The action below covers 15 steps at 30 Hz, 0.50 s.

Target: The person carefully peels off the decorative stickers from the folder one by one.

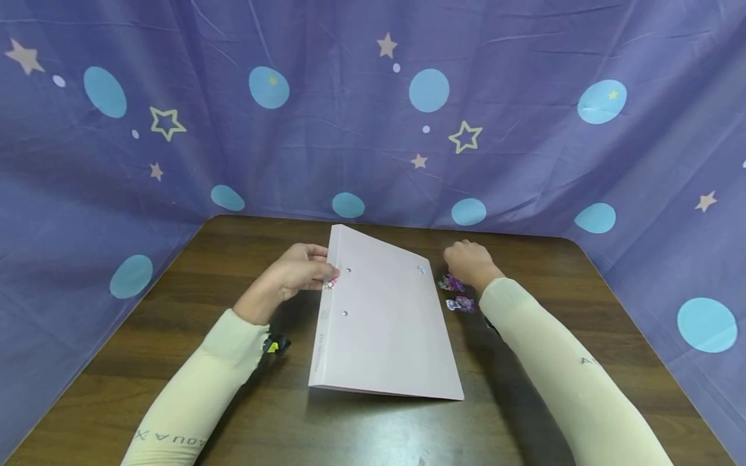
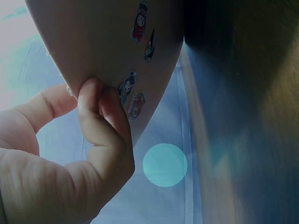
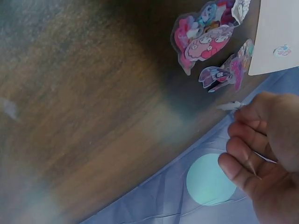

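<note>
A pale pink folder (image 1: 390,317) with two small rivets stands tilted on the table, its spine side raised. My left hand (image 1: 294,268) pinches the spine edge, thumb on the front cover and fingers behind. In the left wrist view, several small stickers (image 2: 140,23) dot its other face. A sticker (image 1: 332,283) sits by my left thumb, another (image 1: 421,270) near the far right corner. To the right of the folder, my right hand (image 1: 469,259) pinches a small whitish sticker (image 3: 230,106) between thumb and index finger, seen edge-on; its picture is hidden.
Loose cartoon stickers lie beside the folder's right edge in two piles, a nearer pile (image 1: 460,304) and a farther pile (image 1: 451,283) close to my right hand. Brown wood table (image 1: 245,401) surrounds them. A purple-blue curtain (image 1: 350,129) with stars and dots hangs behind and at both sides.
</note>
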### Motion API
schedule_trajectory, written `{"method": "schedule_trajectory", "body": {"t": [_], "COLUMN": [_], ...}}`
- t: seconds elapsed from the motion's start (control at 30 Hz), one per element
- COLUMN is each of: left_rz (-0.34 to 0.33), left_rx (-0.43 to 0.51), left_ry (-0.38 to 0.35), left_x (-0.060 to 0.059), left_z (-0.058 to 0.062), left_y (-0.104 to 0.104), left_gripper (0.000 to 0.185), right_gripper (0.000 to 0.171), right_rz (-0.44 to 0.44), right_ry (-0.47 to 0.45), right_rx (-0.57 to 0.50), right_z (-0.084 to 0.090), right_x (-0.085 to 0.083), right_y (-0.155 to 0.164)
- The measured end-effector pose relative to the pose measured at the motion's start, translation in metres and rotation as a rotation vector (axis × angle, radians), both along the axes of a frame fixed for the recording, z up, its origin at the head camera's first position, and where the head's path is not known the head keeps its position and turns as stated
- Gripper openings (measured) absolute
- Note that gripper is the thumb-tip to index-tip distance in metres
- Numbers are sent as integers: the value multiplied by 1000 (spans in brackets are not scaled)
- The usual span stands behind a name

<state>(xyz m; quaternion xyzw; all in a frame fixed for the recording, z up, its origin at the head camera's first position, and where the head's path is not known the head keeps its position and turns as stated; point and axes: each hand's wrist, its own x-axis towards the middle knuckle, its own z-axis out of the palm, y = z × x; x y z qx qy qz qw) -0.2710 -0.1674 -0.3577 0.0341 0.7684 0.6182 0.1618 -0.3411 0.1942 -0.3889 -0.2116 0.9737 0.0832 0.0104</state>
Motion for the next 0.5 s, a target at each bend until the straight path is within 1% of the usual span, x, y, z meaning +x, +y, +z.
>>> {"method": "schedule_trajectory", "body": {"t": [0.1,0.17,0.3,0.4,0.5], "left_rz": [-2,-3,-2,-1,-4], "left_rx": [1,1,2,3,1], "left_ry": [-2,-2,-2,-1,7], "left_x": [0,1,2,2,2], "left_z": [0,1,2,2,3], "left_y": [0,0,1,1,0], "left_gripper": [67,67,66,65,66], "right_gripper": [11,12,27,35,39], "right_rz": [-1,17,53,66,76], "right_ry": [-45,-82,-155,-175,-165], "right_rx": [-52,-94,-160,-171,-173], "right_z": [0,0,0,0,0], "right_x": [2,3,6,7,7], "right_y": [0,-1,-1,1,2]}}
